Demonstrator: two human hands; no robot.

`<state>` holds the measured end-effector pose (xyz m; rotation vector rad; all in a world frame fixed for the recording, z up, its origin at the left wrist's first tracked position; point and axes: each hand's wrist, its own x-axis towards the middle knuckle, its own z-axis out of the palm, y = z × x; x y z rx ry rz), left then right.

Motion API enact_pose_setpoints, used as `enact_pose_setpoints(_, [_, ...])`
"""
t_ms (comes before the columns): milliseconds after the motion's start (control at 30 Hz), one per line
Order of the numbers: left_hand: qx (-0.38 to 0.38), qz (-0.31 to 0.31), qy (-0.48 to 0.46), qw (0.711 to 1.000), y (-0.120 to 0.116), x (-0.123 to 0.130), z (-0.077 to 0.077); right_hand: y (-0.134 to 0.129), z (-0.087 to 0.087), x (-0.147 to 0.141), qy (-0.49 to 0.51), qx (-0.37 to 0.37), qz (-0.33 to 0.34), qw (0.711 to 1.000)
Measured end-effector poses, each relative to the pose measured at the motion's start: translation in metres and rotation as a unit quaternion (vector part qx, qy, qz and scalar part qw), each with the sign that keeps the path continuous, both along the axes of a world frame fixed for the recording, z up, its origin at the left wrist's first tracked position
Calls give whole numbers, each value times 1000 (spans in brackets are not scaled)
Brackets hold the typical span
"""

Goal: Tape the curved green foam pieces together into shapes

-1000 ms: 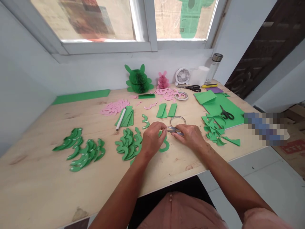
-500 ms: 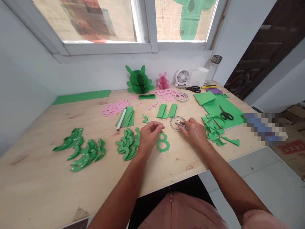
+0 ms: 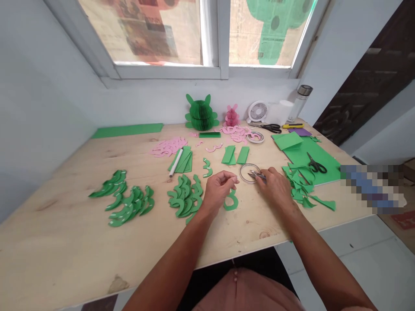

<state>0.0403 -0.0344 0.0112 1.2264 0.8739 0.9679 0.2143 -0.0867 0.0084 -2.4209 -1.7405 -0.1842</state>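
My left hand (image 3: 220, 190) is closed in a pinch above a green figure-eight paper cutout (image 3: 231, 201) and partly covers its upper end. What its fingertips hold, if anything, is too small to make out. In my right hand (image 3: 275, 186) is a small pair of thread snips (image 3: 256, 174), blades pointing left over a tape roll (image 3: 249, 165) lying flat. Left of my left hand is a heap of green curved paper pieces (image 3: 183, 194). A wavy green cutout (image 3: 206, 167) with white strips lies just behind that hand.
More green curved pieces (image 3: 129, 206) lie at left. Green scraps (image 3: 298, 185) and black scissors (image 3: 316, 163) on green sheets (image 3: 330, 166) are at right. Behind stand a green paper honeycomb figure (image 3: 201, 114), a pink one (image 3: 231, 116), a small fan (image 3: 257, 112) and a bottle (image 3: 300, 103).
The view has swung, so everything sits further right in the picture. My left hand has come slightly right over the figure-eight cutout. My right hand still grips the snips by the tape roll.
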Motion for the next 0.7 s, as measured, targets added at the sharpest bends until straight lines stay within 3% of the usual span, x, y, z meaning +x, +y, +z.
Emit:
enact_pose_setpoints(167, [-4,-1,-14,1000,0,-1,2,1,-6,8,-9,34,-9,999])
enact_pose_setpoints(300, [-12,-8,-23,1000,-3,-1,4,3,-11,15,-16,121,30,992])
enact_pose_setpoints(433, [-12,-20,-29,999,-5,0,4,5,-10,14,82,200,115,970])
enact_pose_setpoints(533, [-16,-43,-38,998,-6,-1,3,4,-5,7,162,245,209,933])
enact_pose_setpoints(700, [-22,-45,-29,998,-7,-1,5,3,-1,-5,205,271,318,885])
